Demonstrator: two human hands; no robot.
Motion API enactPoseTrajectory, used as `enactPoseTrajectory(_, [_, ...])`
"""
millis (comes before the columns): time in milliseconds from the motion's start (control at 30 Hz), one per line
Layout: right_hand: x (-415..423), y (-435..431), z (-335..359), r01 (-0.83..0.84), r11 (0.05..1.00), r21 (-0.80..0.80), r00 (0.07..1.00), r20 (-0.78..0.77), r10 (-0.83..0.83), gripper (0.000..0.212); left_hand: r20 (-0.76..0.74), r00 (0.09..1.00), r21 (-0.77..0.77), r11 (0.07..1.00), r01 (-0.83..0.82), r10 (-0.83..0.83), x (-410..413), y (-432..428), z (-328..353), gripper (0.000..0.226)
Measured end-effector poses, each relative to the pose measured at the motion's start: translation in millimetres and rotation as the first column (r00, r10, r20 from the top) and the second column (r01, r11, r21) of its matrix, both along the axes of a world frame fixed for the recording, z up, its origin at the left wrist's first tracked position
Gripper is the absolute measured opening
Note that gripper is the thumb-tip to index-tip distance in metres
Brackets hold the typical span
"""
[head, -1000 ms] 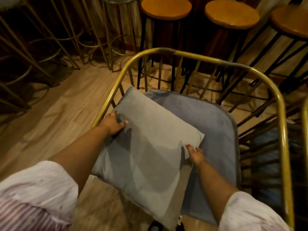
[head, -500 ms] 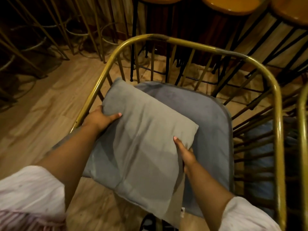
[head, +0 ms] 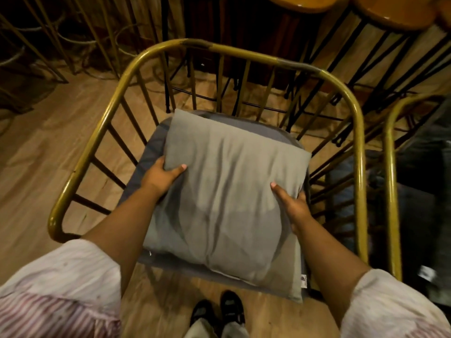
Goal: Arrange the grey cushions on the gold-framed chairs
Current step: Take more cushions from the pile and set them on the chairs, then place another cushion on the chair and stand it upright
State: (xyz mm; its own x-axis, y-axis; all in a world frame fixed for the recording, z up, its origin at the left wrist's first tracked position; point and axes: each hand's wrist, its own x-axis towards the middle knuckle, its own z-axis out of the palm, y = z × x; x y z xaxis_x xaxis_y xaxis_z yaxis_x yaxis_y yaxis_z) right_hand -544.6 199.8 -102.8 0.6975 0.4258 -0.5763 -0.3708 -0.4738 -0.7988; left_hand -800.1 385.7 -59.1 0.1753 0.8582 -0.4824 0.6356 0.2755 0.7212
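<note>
Wooden floor (head: 48,147) surrounds the gold-framed chair (head: 244,54). Its seat pad (head: 151,147) is mostly hidden (fingers too) beneath the grey cushion (head: 227,198), lying flat, one corner pointing rearward, gripped by my left hand (head: 161,176) and right hand (head: 292,203).

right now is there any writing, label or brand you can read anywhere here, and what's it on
No text here can be read.
Small white tag at the near right corner of the grey cushion: has a dark mark, too small and blurred to read.
Tiny white tag at the cushion's near left edge: too small to read.
Gold chair frame, stools and sleeves: no writing visible.
</note>
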Motion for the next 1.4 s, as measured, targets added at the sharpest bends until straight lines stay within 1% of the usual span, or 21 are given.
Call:
enactPoseTrajectory(67, [2,-6,-7,-0.006,1.0,0.004,1.0,0.008,0.005,0.098,-0.005,1.0,-0.016,1.0,0.002,-0.002,0,-3,-12,0.078])
enactPoseTrajectory(133, [-2,-8,-11,-0.031,1.0,0.003,0.999,0.024,0.031,0.097,-0.019,1.0,-0.028,1.0,-0.007,0.006,-2,-7,-21,0.071])
enactPoseTrajectory(233, [-5,-11,-17,-0.06,0.998,-0.004,0.997,0.046,0.06,0.099,-0.037,0.999,-0.048,0.998,-0.041,0.039,-6,-14,-33,0.071])
enactPoseTrajectory(300, [-4,-9,-20,-0.078,0.997,-0.026,0.995,0.053,0.079,0.102,-0.032,0.999,-0.066,0.997,-0.04,0.038,-8,-14,-38,0.078])
enactPoseTrajectory(367, [1,-5,-24,-0.117,0.991,-0.06,0.993,0.02,0.118,0.11,-0.009,1.0,-0.112,0.994,-0.012,0.011,-7,-12,-44,0.093])
enactPoseTrajectory(400, [3,-3,-24,-0.146,0.985,-0.089,0.989,-0.001,0.147,0.115,-0.028,0.999,-0.134,0.991,0.018,-0.022,-5,-11,-47,0.1])
enactPoseTrajectory(433, [3,-1,-26,-0.178,0.976,-0.127,0.984,-0.02,0.177,0.123,-0.101,0.993,-0.159,0.986,0.049,-0.066,-2,-12,-48,0.106])
enactPoseTrajectory(467, [3,0,-29,-0.209,0.962,-0.176,0.978,-0.038,0.206,0.13,-0.209,0.971,-0.173,0.982,0.082,-0.118,1,-14,-53,0.111])
enactPoseTrajectory(533, [3,0,-35,-0.255,0.931,-0.262,0.967,-0.075,0.243,0.141,-0.42,0.881,-0.189,0.971,0.148,-0.216,8,-20,-56,0.111])
enactPoseTrajectory(567, [3,-2,-39,-0.264,0.922,-0.284,0.964,-0.081,0.251,0.141,-0.465,0.853,-0.2,0.967,0.161,-0.238,11,-24,-56,0.108])
enactPoseTrajectory(633, [1,-5,-42,-0.271,0.906,-0.325,0.962,-0.079,0.26,0.132,-0.499,0.832,-0.198,0.966,0.165,-0.244,16,-30,-55,0.103])
enactPoseTrajectory(700, [-2,-8,-41,-0.279,0.887,-0.368,0.959,-0.056,0.278,0.116,-0.515,0.821,-0.196,0.966,0.166,-0.246,23,-35,-49,0.096])
enactPoseTrajectory(800, [-3,-6,-21,-0.34,0.849,-0.404,0.934,-0.041,0.355,0.097,-0.527,0.804,-0.226,0.957,0.182,-0.277,38,-42,-33,0.084])
enactPoseTrajectory(867, [0,-5,6,-0.403,0.803,-0.439,0.898,-0.018,0.44,0.078,-0.431,0.824,-0.257,0.925,0.279,-0.368,51,-48,-16,0.075])
enactPoseTrajectory(900, [3,-5,22,-0.399,0.804,-0.441,0.894,0.01,0.449,0.069,-0.362,0.83,-0.256,0.901,0.35,-0.425,59,-53,-1,0.067])
enactPoseTrajectory(967, [7,-9,56,-0.386,0.818,-0.426,0.88,0.096,0.465,0.064,-0.264,0.825,-0.226,0.864,0.45,-0.499,74,-63,28,0.057])
enactPoseTrajectory(1000, [10,-15,72,-0.37,0.838,-0.4,0.879,0.142,0.456,0.062,-0.249,0.81,-0.195,0.847,0.495,-0.531,83,-69,42,0.056])
enactPoseTrajectory(1100, [22,-44,107,-0.246,0.929,-0.275,0.885,0.328,0.331,0.049,-0.235,0.754,-0.084,0.786,0.613,-0.613,112,-93,86,0.049])
enactPoseTrajectory(1167, [33,-72,126,-0.135,0.974,-0.182,0.893,0.403,0.2,0.046,-0.207,0.729,-0.026,0.748,0.663,-0.653,133,-114,110,0.045])
enactPoseTrajectory(1267, [59,-118,150,-0.01,0.991,-0.13,0.852,0.518,0.076,0.04,-0.169,0.701,0.034,0.707,0.706,-0.692,164,-150,133,0.045])
enactPoseTrajectory(1400, [111,-191,173,0.122,0.99,-0.069,0.796,0.602,-0.056,0.031,-0.105,0.673,0.088,0.667,0.74,-0.733,225,-211,150,0.047])
